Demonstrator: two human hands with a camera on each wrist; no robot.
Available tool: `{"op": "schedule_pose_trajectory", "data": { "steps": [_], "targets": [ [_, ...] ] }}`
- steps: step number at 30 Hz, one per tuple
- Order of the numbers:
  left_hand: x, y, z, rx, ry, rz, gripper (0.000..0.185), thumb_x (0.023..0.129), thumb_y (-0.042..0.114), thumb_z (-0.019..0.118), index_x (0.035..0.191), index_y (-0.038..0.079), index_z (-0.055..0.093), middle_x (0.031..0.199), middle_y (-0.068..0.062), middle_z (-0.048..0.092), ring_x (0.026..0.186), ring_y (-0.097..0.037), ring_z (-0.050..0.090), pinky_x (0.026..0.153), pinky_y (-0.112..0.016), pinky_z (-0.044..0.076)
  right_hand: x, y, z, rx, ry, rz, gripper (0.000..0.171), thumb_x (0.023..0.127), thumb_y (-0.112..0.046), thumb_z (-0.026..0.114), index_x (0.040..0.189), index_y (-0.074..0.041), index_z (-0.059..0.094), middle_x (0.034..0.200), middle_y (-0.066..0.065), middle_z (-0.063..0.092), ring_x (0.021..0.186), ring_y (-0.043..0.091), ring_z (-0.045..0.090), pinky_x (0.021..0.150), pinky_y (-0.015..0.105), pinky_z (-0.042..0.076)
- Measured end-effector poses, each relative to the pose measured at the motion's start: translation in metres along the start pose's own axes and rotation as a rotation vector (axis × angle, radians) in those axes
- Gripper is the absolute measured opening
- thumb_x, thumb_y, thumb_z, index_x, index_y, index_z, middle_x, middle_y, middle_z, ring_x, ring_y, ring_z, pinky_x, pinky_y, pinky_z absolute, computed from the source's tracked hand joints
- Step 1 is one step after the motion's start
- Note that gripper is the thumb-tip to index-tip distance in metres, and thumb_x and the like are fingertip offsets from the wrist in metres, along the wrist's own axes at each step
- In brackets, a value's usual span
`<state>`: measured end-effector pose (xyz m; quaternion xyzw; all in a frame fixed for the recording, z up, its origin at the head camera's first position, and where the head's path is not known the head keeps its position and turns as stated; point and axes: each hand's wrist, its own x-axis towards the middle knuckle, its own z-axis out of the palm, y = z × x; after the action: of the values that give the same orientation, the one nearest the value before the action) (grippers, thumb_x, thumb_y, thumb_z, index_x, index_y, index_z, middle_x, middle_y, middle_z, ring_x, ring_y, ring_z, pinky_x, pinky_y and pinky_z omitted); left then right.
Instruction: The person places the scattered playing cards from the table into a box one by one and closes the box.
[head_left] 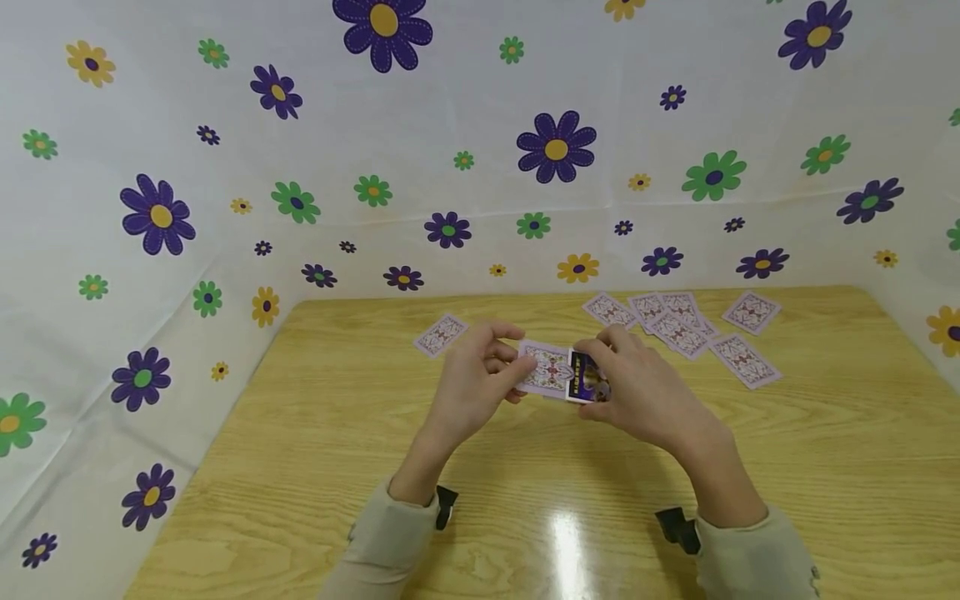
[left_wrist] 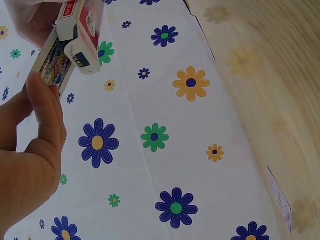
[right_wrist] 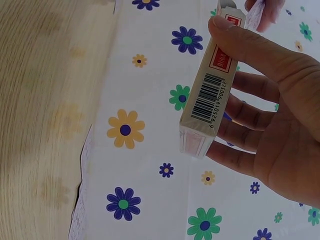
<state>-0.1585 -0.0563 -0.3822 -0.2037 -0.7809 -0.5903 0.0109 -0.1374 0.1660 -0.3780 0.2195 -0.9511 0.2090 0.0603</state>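
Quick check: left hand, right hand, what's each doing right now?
Left hand: pinches the cards sticking out of the box.
Right hand: grips the card box.

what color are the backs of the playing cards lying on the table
Pale purple with a white and reddish ornamental pattern, on the loose cards on the table; head view shows it best.

left hand (left_wrist: 30,150) pinches cards (left_wrist: 52,62) | card box (left_wrist: 82,35) just beside | flowered cloth (left_wrist: 165,135) behind

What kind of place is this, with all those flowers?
Probably a small tabletop recording booth: a wooden table walled by flower-print sheeting, loose playing cards lying on it, and wrist-worn cameras.
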Motion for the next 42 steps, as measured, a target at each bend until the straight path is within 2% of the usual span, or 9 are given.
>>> {"op": "schedule_pose_trajectory", "data": {
  "steps": [8, 14, 20, 26, 30, 37, 42],
  "targets": [
    [-0.002, 0.001, 0.000, 0.047, -0.041, 0.030, 0.031, 0.098, 0.003, 0.060, 0.129, 0.000, 0.058, 0.096, -0.015, 0.070, 0.069, -0.029, 0.068, 0.060, -0.029, 0.058, 0.001, 0.000, 0.001, 0.002, 0.003, -0.002, 0.073, 0.071, -0.021, 0.091, 0.133, -0.004, 0.057, 0.117, 0.015, 0.054, 0.094, 0.025, 0.055, 0.082, 0.042, 0.050],
    [-0.003, 0.003, 0.001, 0.054, -0.064, 0.025, 0.035, 0.098, 0.003, 0.058, 0.133, 0.002, 0.058, 0.099, -0.013, 0.070, 0.071, -0.023, 0.068, 0.061, -0.029, 0.058, 0.001, 0.001, 0.001, -0.007, 0.003, -0.006, 0.072, 0.072, -0.022, 0.091, 0.133, -0.003, 0.057, 0.118, 0.016, 0.054, 0.095, 0.026, 0.055, 0.083, 0.043, 0.050],
    [-0.004, 0.005, 0.002, 0.076, -0.088, 0.030, 0.037, 0.098, 0.004, 0.058, 0.135, 0.004, 0.057, 0.101, -0.012, 0.069, 0.074, -0.027, 0.069, 0.061, -0.030, 0.058, 0.000, 0.001, 0.000, -0.008, -0.001, -0.010, 0.072, 0.073, -0.022, 0.090, 0.133, -0.003, 0.057, 0.118, 0.016, 0.054, 0.096, 0.026, 0.055, 0.084, 0.043, 0.050],
    [-0.005, 0.004, 0.004, 0.106, -0.101, 0.033, 0.038, 0.099, 0.005, 0.059, 0.136, 0.006, 0.057, 0.102, -0.011, 0.068, 0.071, -0.015, 0.066, 0.060, -0.032, 0.057, 0.000, 0.001, 0.000, 0.010, -0.005, -0.001, 0.072, 0.073, -0.021, 0.090, 0.134, -0.004, 0.057, 0.118, 0.015, 0.053, 0.096, 0.026, 0.055, 0.083, 0.043, 0.051],
    [-0.006, 0.005, 0.005, 0.106, -0.109, 0.031, 0.038, 0.099, 0.006, 0.059, 0.137, 0.006, 0.057, 0.102, -0.012, 0.068, 0.071, -0.014, 0.065, 0.061, -0.035, 0.058, 0.000, 0.000, 0.000, 0.008, -0.005, -0.007, 0.072, 0.073, -0.020, 0.090, 0.134, -0.004, 0.056, 0.117, 0.014, 0.053, 0.095, 0.025, 0.055, 0.082, 0.042, 0.052],
    [-0.005, 0.004, 0.009, 0.138, -0.104, 0.027, 0.038, 0.099, 0.007, 0.060, 0.136, 0.006, 0.058, 0.095, -0.009, 0.066, 0.068, -0.015, 0.061, 0.054, -0.023, 0.050, 0.000, -0.001, 0.000, 0.007, -0.006, -0.010, 0.072, 0.073, -0.019, 0.090, 0.134, -0.004, 0.057, 0.117, 0.014, 0.053, 0.095, 0.025, 0.056, 0.083, 0.043, 0.053],
    [-0.006, 0.004, 0.014, 0.168, -0.086, 0.046, 0.037, 0.098, 0.005, 0.061, 0.134, 0.004, 0.059, 0.093, -0.008, 0.065, 0.067, -0.017, 0.061, 0.053, -0.023, 0.049, 0.001, -0.003, 0.001, 0.011, -0.009, -0.004, 0.072, 0.072, -0.020, 0.090, 0.135, -0.004, 0.057, 0.119, 0.014, 0.053, 0.098, 0.026, 0.056, 0.086, 0.043, 0.052]
  ]
}}
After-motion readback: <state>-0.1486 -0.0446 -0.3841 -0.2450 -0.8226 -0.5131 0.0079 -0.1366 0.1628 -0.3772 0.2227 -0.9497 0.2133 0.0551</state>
